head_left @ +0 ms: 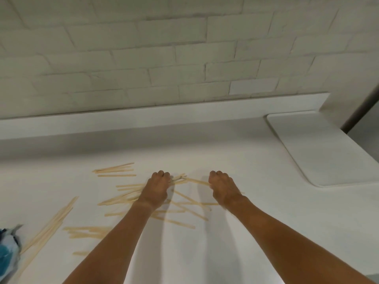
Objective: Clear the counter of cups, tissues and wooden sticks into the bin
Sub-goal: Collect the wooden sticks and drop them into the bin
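Two hands grip the wooden sticks [198,182] scattered over the worktop [235,152]: the left hand [156,188] curls round a bunch, the right hand [222,186] pinches the ends of a few just beside it, probably to rake them into one bundle for the bin. Other sticks [114,170] lie further left of the left hand, untouched.

Dim, soft, wide-angle-warped, blurred edges

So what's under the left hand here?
Crossed wooden sticks lie on the counter beneath the left hand, ends poking out either side. The hand covers their middles and how many its curled fingers grip.
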Motion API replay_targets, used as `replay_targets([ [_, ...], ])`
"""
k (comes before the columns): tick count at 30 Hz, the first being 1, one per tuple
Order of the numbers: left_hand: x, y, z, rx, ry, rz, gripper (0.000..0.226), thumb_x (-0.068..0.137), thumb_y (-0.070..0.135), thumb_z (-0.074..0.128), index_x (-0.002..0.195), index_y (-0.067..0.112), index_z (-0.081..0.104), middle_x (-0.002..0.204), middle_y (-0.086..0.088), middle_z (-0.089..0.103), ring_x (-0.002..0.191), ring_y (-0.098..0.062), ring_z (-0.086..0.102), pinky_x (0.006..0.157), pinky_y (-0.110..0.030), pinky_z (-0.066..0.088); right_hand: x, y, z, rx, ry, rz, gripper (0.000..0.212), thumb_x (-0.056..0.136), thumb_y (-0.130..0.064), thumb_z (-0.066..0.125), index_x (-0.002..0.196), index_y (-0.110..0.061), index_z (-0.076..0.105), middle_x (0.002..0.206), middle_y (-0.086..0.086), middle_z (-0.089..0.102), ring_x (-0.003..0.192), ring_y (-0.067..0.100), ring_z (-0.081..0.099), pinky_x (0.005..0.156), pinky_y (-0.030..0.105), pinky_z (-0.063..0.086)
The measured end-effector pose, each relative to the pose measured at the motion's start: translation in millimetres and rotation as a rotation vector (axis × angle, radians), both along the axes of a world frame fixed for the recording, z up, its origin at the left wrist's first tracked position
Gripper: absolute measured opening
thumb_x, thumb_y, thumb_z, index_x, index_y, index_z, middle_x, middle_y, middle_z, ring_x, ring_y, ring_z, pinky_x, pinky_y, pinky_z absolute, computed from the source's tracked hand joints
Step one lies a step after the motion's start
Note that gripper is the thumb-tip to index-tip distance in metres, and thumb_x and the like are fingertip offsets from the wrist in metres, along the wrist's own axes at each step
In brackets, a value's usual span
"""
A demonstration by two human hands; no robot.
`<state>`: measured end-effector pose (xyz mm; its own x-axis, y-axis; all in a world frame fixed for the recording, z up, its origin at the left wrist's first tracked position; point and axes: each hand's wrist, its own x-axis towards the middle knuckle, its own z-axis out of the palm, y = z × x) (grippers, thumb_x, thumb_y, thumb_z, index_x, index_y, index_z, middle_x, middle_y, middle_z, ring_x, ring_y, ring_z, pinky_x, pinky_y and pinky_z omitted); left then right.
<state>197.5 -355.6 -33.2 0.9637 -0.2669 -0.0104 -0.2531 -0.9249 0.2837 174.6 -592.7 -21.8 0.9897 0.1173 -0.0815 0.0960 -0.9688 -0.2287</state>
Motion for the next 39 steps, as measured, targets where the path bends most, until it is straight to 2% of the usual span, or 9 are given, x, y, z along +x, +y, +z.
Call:
replay_targets([
  [3, 3.8, -0.9, -0.1, 0.023, 0.0, -0.024, 0.041, 0.083, -0.012, 0.042, 0.117, 0.009, 0.05, 0.111, -0.008, 0.051, 0.103, -0.028, 0.046, 0.089, -0.038, 0.041, 6.1, -0.3, 5.3, -0.008, 0.029, 0.039, 0.039, 0.085, 0.008, 0.043, 0.121, -0.009, 0.046, 0.118, 0.01, 0.053, 0.107, 0.028, 0.05, 0.091, 0.035, 0.041],
  [7, 13.1, -4.1, 5.3, 0.007, 0.056, -0.04, 0.051, 0.08, -0.014, 0.038, 0.121, 0.015, 0.047, 0.112, -0.005, 0.049, 0.104, -0.024, 0.043, 0.089, -0.034, 0.038, 15.1, 5.6, 5.1, -0.072, 0.002, 0.082, 0.035, 0.085, 0.006, 0.046, 0.116, -0.008, 0.046, 0.115, 0.011, 0.052, 0.102, 0.027, 0.052, 0.086, 0.033, 0.04],
  [10, 19.8, -9.9, 8.8, 0.005, 0.109, -0.004, 0.049, 0.082, -0.014, 0.037, 0.122, 0.014, 0.045, 0.115, -0.005, 0.046, 0.105, -0.024, 0.04, 0.088, -0.032, 0.035, 25.3, 10.0, 3.8, -0.12, -0.036, 0.074, 0.033, 0.085, 0.006, 0.047, 0.116, -0.007, 0.046, 0.116, 0.012, 0.051, 0.102, 0.026, 0.052, 0.079, 0.031, 0.038],
  [16, 28.6, -20.9, 14.5, 0.097, 0.156, 0.053, 0.045, 0.082, -0.011, 0.037, 0.122, 0.01, 0.043, 0.116, -0.008, 0.042, 0.108, -0.026, 0.04, 0.085, -0.031, 0.038, 38.6, 15.6, 1.1, -0.226, -0.092, 0.112, 0.044, 0.08, 0.008, 0.058, 0.12, -0.005, 0.044, 0.116, 0.013, 0.053, 0.103, 0.025, 0.055, 0.082, 0.031, 0.046],
  [20, 35.9, -21.9, 16.7, 0.128, 0.137, 0.022, 0.043, 0.078, -0.013, 0.039, 0.116, 0.008, 0.044, 0.113, -0.008, 0.04, 0.102, -0.022, 0.04, 0.079, -0.029, 0.039, 50.0, 16.1, 5.7, -0.17, -0.045, 0.089, 0.041, 0.081, 0.009, 0.057, 0.118, -0.005, 0.047, 0.116, 0.013, 0.056, 0.105, 0.026, 0.056, 0.085, 0.032, 0.046],
  [27, 49.8, -9.4, 14.5, -0.029, 0.194, 0.029, 0.02, 0.091, -0.001, 0.044, 0.089, 0.018, 0.039, 0.093, 0.0, 0.043, 0.089, -0.02, 0.042, 0.072, -0.026, 0.029, 61.0, 12.9, 11.1, -0.202, -0.065, 0.074, 0.043, 0.08, 0.007, 0.06, 0.119, -0.007, 0.049, 0.12, 0.011, 0.051, 0.109, 0.026, 0.053, 0.085, 0.033, 0.045],
  [32, 54.1, -23.6, 15.5, 0.062, 0.227, 0.083, 0.038, 0.083, -0.013, 0.037, 0.115, 0.006, 0.045, 0.115, -0.009, 0.043, 0.103, -0.022, 0.04, 0.08, -0.024, 0.032, 68.7, 13.0, 9.0, -0.27, -0.1, 0.127, 0.047, 0.076, 0.009, 0.065, 0.117, -0.005, 0.048, 0.115, 0.012, 0.055, 0.105, 0.026, 0.056, 0.082, 0.033, 0.048],
  [35, 55.7, -29.4, 19.0, 0.109, 0.176, 0.09, 0.041, 0.083, -0.012, 0.039, 0.12, 0.003, 0.044, 0.121, -0.015, 0.043, 0.105, -0.024, 0.043, 0.079, -0.024, 0.033, 75.1, 11.4, 7.8, -0.198, -0.092, 0.14, 0.04, 0.081, 0.008, 0.058, 0.116, -0.006, 0.048, 0.114, 0.012, 0.056, 0.104, 0.026, 0.056, 0.082, 0.031, 0.045],
  [39, 53.0, -28.3, 16.8, 0.09, 0.127, 0.072, 0.046, 0.082, -0.014, 0.038, 0.124, 0.005, 0.043, 0.118, -0.012, 0.046, 0.1, -0.018, 0.043, 0.08, -0.024, 0.039, 87.8, 6.7, 8.9, 0.154, 0.023, -0.003, 0.019, 0.09, 0.001, 0.043, 0.101, -0.008, 0.055, 0.101, 0.01, 0.06, 0.089, 0.03, 0.056, 0.07, 0.033, 0.039],
])
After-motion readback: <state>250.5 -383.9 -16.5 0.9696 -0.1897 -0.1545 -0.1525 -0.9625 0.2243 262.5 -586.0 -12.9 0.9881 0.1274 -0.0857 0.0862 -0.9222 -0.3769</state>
